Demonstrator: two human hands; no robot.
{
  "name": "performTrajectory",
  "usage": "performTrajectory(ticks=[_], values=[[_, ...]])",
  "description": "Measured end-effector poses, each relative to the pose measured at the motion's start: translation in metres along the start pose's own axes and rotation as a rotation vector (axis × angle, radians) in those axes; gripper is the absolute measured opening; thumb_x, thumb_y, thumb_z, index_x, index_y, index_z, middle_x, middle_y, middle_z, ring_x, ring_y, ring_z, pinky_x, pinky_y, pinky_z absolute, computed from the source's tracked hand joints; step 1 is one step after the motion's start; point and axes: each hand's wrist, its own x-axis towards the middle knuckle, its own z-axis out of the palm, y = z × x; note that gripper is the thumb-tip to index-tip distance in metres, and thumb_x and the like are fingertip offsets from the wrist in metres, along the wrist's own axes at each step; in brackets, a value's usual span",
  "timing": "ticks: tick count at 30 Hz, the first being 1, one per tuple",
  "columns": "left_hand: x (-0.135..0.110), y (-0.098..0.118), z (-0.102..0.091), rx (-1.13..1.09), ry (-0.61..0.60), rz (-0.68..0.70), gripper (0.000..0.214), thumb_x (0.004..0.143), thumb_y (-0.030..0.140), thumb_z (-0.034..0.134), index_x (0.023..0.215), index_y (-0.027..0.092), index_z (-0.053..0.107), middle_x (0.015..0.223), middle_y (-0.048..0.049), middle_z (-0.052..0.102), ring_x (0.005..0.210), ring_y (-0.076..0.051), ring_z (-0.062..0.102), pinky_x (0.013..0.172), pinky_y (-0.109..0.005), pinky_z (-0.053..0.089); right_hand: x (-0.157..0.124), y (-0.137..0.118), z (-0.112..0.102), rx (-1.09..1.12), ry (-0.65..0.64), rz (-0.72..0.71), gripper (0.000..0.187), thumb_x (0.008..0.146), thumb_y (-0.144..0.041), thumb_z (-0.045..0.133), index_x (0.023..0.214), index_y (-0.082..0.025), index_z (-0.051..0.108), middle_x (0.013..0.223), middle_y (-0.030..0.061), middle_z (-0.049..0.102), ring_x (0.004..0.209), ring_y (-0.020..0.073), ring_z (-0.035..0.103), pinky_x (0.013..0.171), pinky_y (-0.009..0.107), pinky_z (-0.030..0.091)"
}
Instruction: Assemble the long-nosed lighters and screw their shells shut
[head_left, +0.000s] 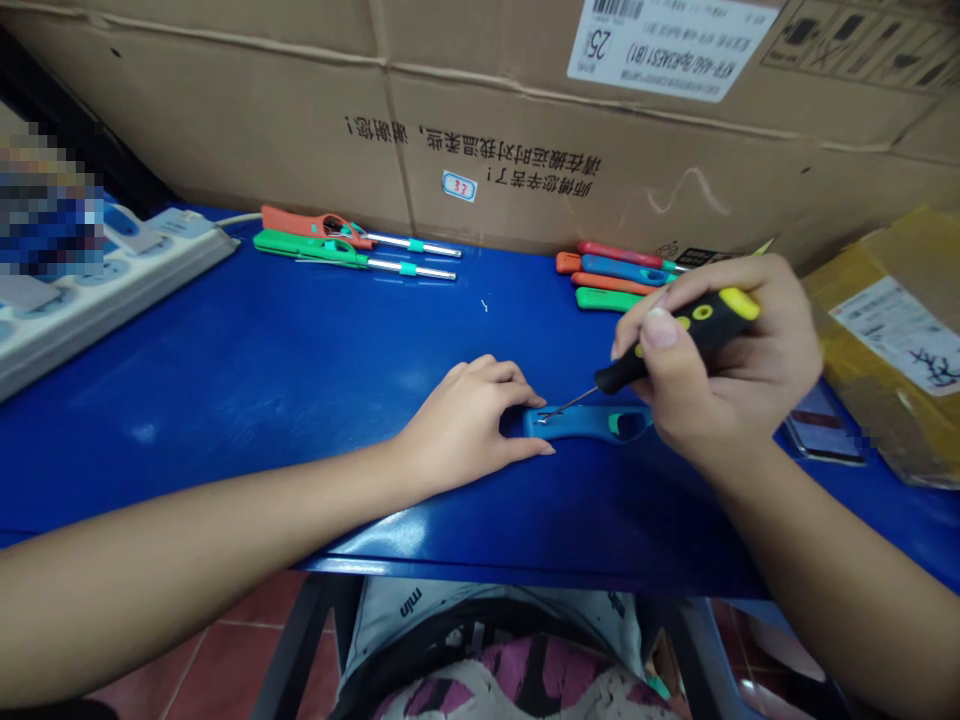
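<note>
Purple-and-cream patterned fabric (525, 685) fills the bottom edge, with the person's bare forearms reaching over a glossy blue table (262, 400) from both sides. On the table, near its front edge, a blue utility lighter (581, 423) lies lengthwise in front of the person. The left hand (472, 410) has thumb and forefinger set narrowly around the lighter's left end, one along each long side. The right hand (735, 370) is closed around a black-and-yellow screwdriver (705, 325), its thin shaft slanting down so that the tip meets the lighter near that same end; the lighter's other end is hidden behind this hand.

Farther back on the left, an orange lighter (296, 223) and a green lighter (311, 245) lie side by side, metal tubes pointing right, near a white power strip (112, 265). Beyond the right hand lies a row of red, orange, blue and green lighters (619, 270), partly covered by it. A yellowish taped package (862, 260) sits at far right, and a large cardboard box (262, 120) with upside-down print stands behind everything.
</note>
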Motion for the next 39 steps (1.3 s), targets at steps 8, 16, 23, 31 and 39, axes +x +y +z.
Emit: performTrajectory(ticks=[8, 16, 23, 31, 39], values=[[0.000, -0.001, 0.000, 0.001, 0.010, 0.014, 0.040, 0.080, 0.047, 0.082, 0.109, 0.021, 0.075, 0.104, -0.0045, 0.070, 0.097, -0.024, 0.060, 0.089, -0.040, 0.047, -0.001, -0.002, -0.001, 0.014, -0.056, 0.049, 0.007, 0.089, -0.032, 0.069, 0.091, -0.028, 0.064, 0.072, -0.0018, 0.063, 0.057, 0.0147, 0.060, 0.047, 0.030, 0.048], [0.001, -0.002, -0.003, -0.130, 0.127, 0.071, 0.034, 0.086, 0.041, 0.077, 0.114, 0.022, 0.073, 0.108, -0.0040, 0.071, 0.101, -0.021, 0.063, 0.092, -0.038, 0.048, 0.010, -0.003, 0.003, 0.241, 0.095, 0.155, 0.010, 0.091, -0.025, 0.069, 0.088, -0.022, 0.060, 0.062, -0.0047, 0.064, 0.036, 0.0073, 0.048, 0.032, 0.022, 0.037], [0.002, -0.001, -0.004, -0.179, 0.206, 0.125, 0.010, 0.094, 0.027, 0.068, 0.094, 0.021, 0.077, 0.095, -0.0016, 0.074, 0.085, -0.016, 0.063, 0.084, -0.034, 0.047, 0.013, 0.004, 0.001, 0.361, 0.176, 0.215, 0.009, 0.087, -0.015, 0.065, 0.088, -0.019, 0.057, 0.060, -0.0045, 0.067, 0.030, 0.0066, 0.039, 0.024, 0.022, 0.025], [0.002, -0.001, -0.004, -0.179, 0.198, 0.108, 0.010, 0.094, 0.027, 0.069, 0.093, 0.022, 0.077, 0.094, -0.0015, 0.075, 0.085, -0.016, 0.064, 0.084, -0.034, 0.046, 0.014, 0.002, 0.001, 0.363, 0.193, 0.190, 0.012, 0.087, -0.022, 0.070, 0.087, -0.021, 0.057, 0.061, -0.0063, 0.066, 0.031, 0.0056, 0.039, 0.025, 0.020, 0.025], [0.001, 0.000, -0.004, -0.178, 0.194, 0.106, 0.011, 0.094, 0.027, 0.068, 0.093, 0.023, 0.078, 0.094, -0.0009, 0.075, 0.085, -0.016, 0.064, 0.083, -0.034, 0.046, 0.013, 0.004, -0.001, 0.308, 0.170, 0.177, 0.016, 0.088, -0.029, 0.071, 0.086, -0.023, 0.056, 0.061, -0.0085, 0.063, 0.031, 0.0047, 0.039, 0.026, 0.019, 0.027]])
